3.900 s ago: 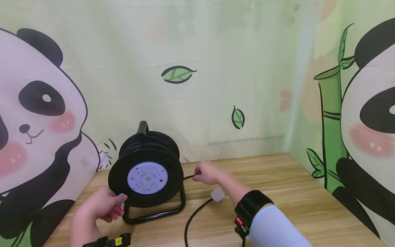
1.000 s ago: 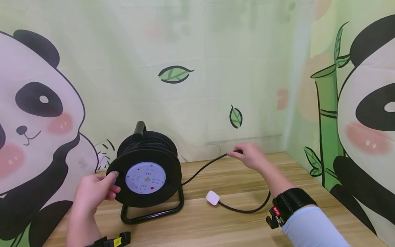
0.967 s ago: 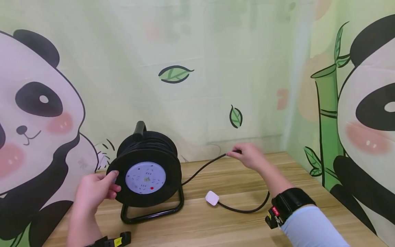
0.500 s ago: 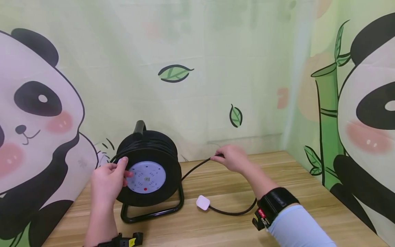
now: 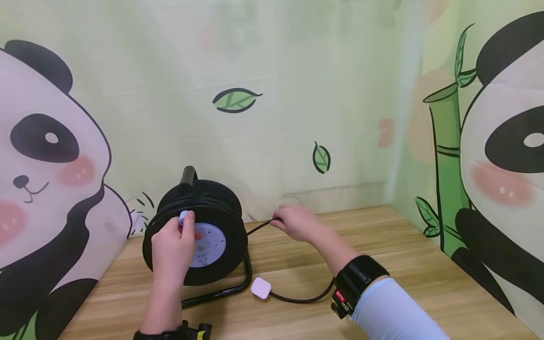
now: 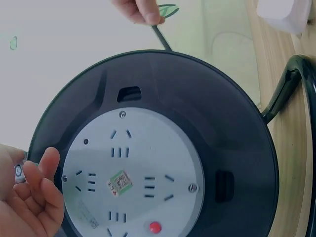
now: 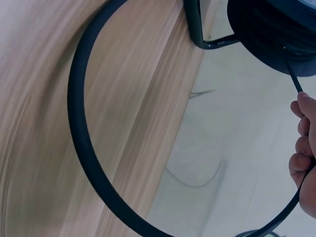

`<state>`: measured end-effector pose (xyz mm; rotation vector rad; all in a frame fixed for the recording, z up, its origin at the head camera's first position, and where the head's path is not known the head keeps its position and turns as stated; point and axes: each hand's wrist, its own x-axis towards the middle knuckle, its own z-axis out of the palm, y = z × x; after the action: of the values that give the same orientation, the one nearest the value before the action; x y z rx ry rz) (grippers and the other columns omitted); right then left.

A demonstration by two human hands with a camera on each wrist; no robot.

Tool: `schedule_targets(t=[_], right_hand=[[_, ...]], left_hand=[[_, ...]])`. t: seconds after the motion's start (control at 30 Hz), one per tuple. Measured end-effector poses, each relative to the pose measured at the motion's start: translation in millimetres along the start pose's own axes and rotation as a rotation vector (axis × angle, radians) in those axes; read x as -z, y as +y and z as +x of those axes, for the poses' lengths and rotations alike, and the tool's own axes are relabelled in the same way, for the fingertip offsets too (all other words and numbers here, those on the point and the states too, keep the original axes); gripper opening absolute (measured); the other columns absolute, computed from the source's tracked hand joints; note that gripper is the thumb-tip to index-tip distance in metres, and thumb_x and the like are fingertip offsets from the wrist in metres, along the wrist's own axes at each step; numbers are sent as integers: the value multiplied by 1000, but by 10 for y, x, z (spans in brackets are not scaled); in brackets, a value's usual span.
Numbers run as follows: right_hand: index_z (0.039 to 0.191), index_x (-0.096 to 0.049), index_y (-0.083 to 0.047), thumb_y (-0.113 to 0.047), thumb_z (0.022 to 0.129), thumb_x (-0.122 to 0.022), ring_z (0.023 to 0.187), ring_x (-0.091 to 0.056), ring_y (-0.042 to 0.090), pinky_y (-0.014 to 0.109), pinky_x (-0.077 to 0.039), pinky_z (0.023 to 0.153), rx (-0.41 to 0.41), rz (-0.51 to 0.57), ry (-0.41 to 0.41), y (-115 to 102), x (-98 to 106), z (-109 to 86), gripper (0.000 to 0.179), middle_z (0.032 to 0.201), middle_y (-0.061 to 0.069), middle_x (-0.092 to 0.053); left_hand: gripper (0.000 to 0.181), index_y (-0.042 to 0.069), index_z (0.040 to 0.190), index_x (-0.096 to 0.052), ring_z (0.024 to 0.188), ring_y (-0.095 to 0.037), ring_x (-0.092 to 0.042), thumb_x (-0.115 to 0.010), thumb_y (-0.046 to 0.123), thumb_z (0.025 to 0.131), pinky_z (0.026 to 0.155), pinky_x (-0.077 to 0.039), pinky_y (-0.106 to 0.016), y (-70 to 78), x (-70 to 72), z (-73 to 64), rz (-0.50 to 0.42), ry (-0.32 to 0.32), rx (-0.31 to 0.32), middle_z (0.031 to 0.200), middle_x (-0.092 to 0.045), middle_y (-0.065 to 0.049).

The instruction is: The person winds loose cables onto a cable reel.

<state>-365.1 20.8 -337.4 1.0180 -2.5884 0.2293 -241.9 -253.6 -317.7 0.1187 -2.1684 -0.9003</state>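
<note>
A black cable reel with a pale socket panel stands on a tubular frame at left. My left hand pinches a small pale knob near the top of the reel's face, its thumb pointing up and covering part of the panel. To the right of the reel my right hand grips the black cord, raised above the table, with a short length running to the drum. From that hand the cord loops down to a white plug lying on the table. A red button shows on the panel.
The reel's black tube foot rests on the wood-grain table. A carrying handle rises at its top. Behind and at both sides hangs a printed panda curtain.
My left hand has gone up and right round the reel's face with the knob, and the panel has turned. My right hand has come left toward the reel with the cord; the plug has slid left.
</note>
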Motion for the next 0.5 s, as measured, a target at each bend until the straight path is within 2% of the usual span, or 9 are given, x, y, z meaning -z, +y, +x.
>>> schedule_targets(t=[0.33, 0.5], right_hand=[[89, -67, -17, -30, 95, -60, 75, -56, 12, 33, -49, 66, 80, -82, -6, -122, -119, 79, 16, 83, -5, -57], [88, -68, -18, -30, 95, -61, 76, -57, 11, 34, -50, 65, 95, -114, -33, -182, -178, 102, 15, 83, -6, -58]], left_hand=[[48, 10, 75, -57, 65, -19, -58, -43, 50, 99, 58, -53, -41, 80, -139, -31, 3, -15, -49, 64, -62, -1], [46, 10, 70, -54, 57, -18, -54, -46, 44, 99, 50, -49, -36, 133, -209, -58, 9, 0, -119, 59, -57, -1]])
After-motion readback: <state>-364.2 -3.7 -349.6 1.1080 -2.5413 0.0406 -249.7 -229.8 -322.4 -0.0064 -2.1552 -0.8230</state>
